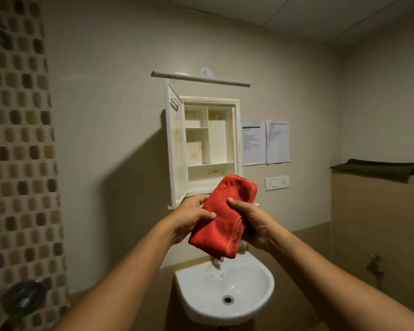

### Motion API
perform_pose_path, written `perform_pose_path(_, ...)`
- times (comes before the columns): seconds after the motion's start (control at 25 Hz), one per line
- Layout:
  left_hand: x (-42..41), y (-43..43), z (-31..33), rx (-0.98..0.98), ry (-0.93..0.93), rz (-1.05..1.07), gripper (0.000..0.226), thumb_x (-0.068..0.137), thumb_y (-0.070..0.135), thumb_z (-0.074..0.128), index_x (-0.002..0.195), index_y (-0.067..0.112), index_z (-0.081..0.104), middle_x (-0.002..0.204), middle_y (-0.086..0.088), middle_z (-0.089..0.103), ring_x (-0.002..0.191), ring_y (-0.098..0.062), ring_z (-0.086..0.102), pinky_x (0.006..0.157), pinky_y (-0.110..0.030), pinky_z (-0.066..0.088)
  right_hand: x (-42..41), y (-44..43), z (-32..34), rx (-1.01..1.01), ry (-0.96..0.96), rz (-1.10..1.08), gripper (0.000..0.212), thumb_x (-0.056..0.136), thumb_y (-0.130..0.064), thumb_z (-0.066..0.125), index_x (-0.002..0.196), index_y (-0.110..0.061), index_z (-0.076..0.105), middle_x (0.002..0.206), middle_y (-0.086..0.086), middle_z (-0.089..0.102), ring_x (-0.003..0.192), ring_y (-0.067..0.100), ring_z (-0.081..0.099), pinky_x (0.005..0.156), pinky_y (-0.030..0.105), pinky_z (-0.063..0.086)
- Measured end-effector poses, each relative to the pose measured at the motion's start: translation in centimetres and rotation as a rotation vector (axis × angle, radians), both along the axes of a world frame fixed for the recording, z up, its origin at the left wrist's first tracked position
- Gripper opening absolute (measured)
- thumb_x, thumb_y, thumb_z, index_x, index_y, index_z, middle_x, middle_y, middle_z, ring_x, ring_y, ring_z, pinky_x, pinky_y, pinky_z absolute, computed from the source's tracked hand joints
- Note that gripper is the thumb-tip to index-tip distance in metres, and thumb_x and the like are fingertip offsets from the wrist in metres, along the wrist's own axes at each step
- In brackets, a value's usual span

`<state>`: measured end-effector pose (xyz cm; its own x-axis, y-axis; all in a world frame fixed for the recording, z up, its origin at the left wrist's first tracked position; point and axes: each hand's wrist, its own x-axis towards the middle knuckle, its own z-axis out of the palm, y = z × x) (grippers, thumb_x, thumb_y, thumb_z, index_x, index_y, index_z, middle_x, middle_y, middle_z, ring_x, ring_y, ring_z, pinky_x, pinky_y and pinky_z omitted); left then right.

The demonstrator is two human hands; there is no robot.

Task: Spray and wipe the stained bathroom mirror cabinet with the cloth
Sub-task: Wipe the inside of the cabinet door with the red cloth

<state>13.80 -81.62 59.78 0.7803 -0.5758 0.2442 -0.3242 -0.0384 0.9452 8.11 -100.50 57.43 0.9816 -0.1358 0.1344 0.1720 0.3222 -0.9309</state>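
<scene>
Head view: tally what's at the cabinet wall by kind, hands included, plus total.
red cloth: 1
hands: 2, left hand and right hand
mirror cabinet: 1
sink: 1
tap, mostly hidden: 1
paper sheets: 2
switch plate: 1
light bar: 1
Total: 10

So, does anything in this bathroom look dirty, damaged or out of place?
Yes: the open wall cabinet has orange-brown stains across its shelves, top frame and inner door. The left hand and right hand hold a folded red cloth before it.
</scene>
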Motion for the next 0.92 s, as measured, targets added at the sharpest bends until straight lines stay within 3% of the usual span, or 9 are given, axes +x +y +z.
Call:
perform_pose_path(0.08,4.2,-2.4,0.3,-0.034,0.032,0.018,0.046,0.089,0.003,0.070,0.133,0.014,0.065,0.119,-0.009,0.076,0.112,-0.026,0.071,0.095,-0.039,0.057,4.1,-2.3,1.3,-0.025,-0.032,-0.077,0.049,0.090,-0.024,0.078,0.132,-0.004,0.064,0.117,0.023,0.075,0.117,0.042,0.070,0.103,0.054,0.055)
perform_pose_path(0.16,8.1,-4.5,1.5,0.010,0.036,0.003,0.051,0.085,0.022,0.082,0.132,0.016,0.065,0.120,-0.006,0.076,0.112,-0.025,0.072,0.099,-0.044,0.057,8.5,-4.5,3.4,-0.008,-0.073,-0.139,0.048,0.091,-0.021,0.079,0.132,-0.003,0.062,0.116,0.024,0.075,0.110,0.042,0.072,0.092,0.051,0.061)
perform_pose_path(0.24,11.7,-6.4,3.1,0.086,0.025,-0.061,0.048,0.084,0.021,0.084,0.129,0.016,0.066,0.118,-0.010,0.076,0.108,-0.028,0.073,0.095,-0.047,0.059,12.6,-6.8,5.5,0.021,-0.115,-0.186,0.047,0.089,-0.020,0.081,0.129,-0.004,0.063,0.112,0.023,0.077,0.101,0.038,0.075,0.075,0.043,0.064)
perform_pose_path(0.28,13.6,-7.3,4.0,0.080,0.021,-0.083,0.046,0.085,0.015,0.082,0.129,0.017,0.067,0.118,-0.012,0.075,0.105,-0.029,0.073,0.092,-0.048,0.060,14.4,-8.0,6.5,0.039,-0.135,-0.190,0.048,0.088,-0.022,0.082,0.128,-0.005,0.064,0.110,0.022,0.077,0.100,0.037,0.076,0.074,0.042,0.064)
perform_pose_path(0.4,18.6,-11.1,6.9,0.019,0.001,-0.086,0.045,0.090,0.000,0.069,0.129,0.021,0.067,0.114,-0.013,0.076,0.087,-0.022,0.072,0.078,-0.041,0.060,18.6,-12.1,8.4,0.038,-0.109,-0.153,0.058,0.079,-0.031,0.087,0.129,-0.009,0.066,0.115,0.020,0.077,0.113,0.040,0.071,0.095,0.056,0.059)
perform_pose_path(0.48,20.9,-13.7,7.8,0.019,-0.002,-0.086,0.042,0.092,-0.001,0.066,0.128,0.020,0.067,0.107,-0.011,0.076,0.078,-0.017,0.071,0.074,-0.037,0.059,20.8,-15.0,8.8,0.018,-0.083,-0.128,0.059,0.079,-0.029,0.088,0.129,-0.009,0.065,0.115,0.019,0.077,0.114,0.040,0.071,0.099,0.060,0.056)
perform_pose_path(0.56,22.8,-16.2,7.9,-0.006,0.022,-0.056,0.040,0.093,0.002,0.067,0.128,0.021,0.066,0.107,-0.010,0.077,0.080,-0.019,0.073,0.074,-0.036,0.060,23.1,-17.9,9.1,0.044,-0.097,-0.146,0.054,0.082,-0.019,0.085,0.130,-0.005,0.065,0.115,0.018,0.077,0.111,0.036,0.073,0.098,0.055,0.058)
perform_pose_path(0.76,28.2,-19.6,7.5,-0.215,0.096,0.164,0.032,0.094,0.003,0.070,0.125,0.009,0.064,0.107,-0.016,0.078,0.095,-0.032,0.077,0.072,-0.041,0.063,30.3,-22.3,9.8,0.153,-0.172,-0.062,0.046,0.083,-0.006,0.080,0.126,0.001,0.067,0.112,0.019,0.078,0.096,0.031,0.078,0.074,0.042,0.064)
perform_pose_path(0.92,31.5,-19.4,8.6,-0.327,-0.029,0.413,0.027,0.102,0.010,0.061,0.128,0.016,0.062,0.104,-0.012,0.078,0.088,-0.027,0.077,0.068,-0.038,0.061,36.7,-22.5,10.4,0.208,-0.215,0.150,0.046,0.082,-0.009,0.083,0.124,0.000,0.067,0.113,0.020,0.077,0.100,0.033,0.077,0.077,0.046,0.064)
